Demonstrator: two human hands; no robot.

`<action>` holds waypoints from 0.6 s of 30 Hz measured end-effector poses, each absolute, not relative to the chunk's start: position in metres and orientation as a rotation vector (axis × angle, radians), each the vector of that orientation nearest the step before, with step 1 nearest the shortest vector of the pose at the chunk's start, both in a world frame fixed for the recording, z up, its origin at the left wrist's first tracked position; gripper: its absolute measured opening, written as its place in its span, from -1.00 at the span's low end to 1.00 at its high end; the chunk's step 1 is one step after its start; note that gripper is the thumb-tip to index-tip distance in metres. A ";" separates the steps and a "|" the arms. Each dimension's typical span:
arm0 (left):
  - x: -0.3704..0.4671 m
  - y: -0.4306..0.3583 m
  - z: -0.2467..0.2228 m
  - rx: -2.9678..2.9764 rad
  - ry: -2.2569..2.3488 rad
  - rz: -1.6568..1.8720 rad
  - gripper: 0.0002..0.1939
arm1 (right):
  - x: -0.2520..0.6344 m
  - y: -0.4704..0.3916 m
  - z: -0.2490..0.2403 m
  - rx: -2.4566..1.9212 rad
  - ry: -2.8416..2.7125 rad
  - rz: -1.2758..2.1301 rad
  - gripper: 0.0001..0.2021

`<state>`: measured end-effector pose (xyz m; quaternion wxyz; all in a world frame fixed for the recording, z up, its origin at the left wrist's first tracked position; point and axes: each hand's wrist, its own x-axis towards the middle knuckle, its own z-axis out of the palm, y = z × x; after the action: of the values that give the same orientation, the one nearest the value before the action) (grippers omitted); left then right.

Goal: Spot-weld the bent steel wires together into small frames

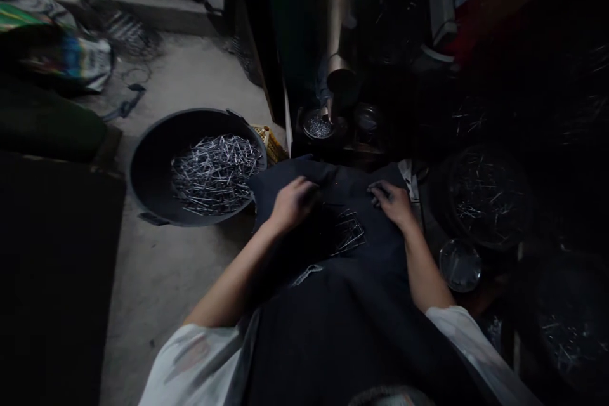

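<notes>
Dark cloth [333, 177] spreads over my lap, with a small pile of thin, bent metal wire pieces [349, 233] lying on it. My left hand [295, 200] is to the left of this pile, its fingers curled in and slightly blurred; whether anything is inside them is hidden. On the pile's upper right, my right hand [391, 201] is over the cloth with its darkened fingers bent and a little apart, and nothing shows between them. A large black basin [152, 171] stands to my left, holding a heap of similar metal pieces [216, 174].
A metal pipe [340, 25] comes down ahead, above a small dish of metal bits [320, 125]. At right are a dark container with wire pieces [490, 196] and a clear round container [460, 265]. A yellow crate [270, 144] sits behind the basin; printed sacks [71, 54] lie far left.
</notes>
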<state>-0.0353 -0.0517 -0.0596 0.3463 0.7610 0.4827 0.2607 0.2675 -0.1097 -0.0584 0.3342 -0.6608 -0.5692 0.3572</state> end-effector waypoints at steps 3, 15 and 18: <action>0.001 -0.058 -0.058 2.447 1.075 0.019 -0.80 | 0.261 -0.106 -0.061 -1.719 -1.685 0.662 -0.79; 0.013 -0.064 -0.062 2.648 0.944 -0.337 -0.74 | 0.241 -0.099 -0.067 -1.572 -1.898 0.796 -0.87; 0.013 -0.067 -0.059 2.664 0.967 -0.321 -0.74 | 0.230 -0.092 -0.076 -1.498 -2.001 0.903 -0.93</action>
<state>0.0129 -0.0666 -0.0590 0.1441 0.9242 0.3355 -0.1115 0.2299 -0.0920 -0.0762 0.2395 -0.5471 -0.7311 0.3298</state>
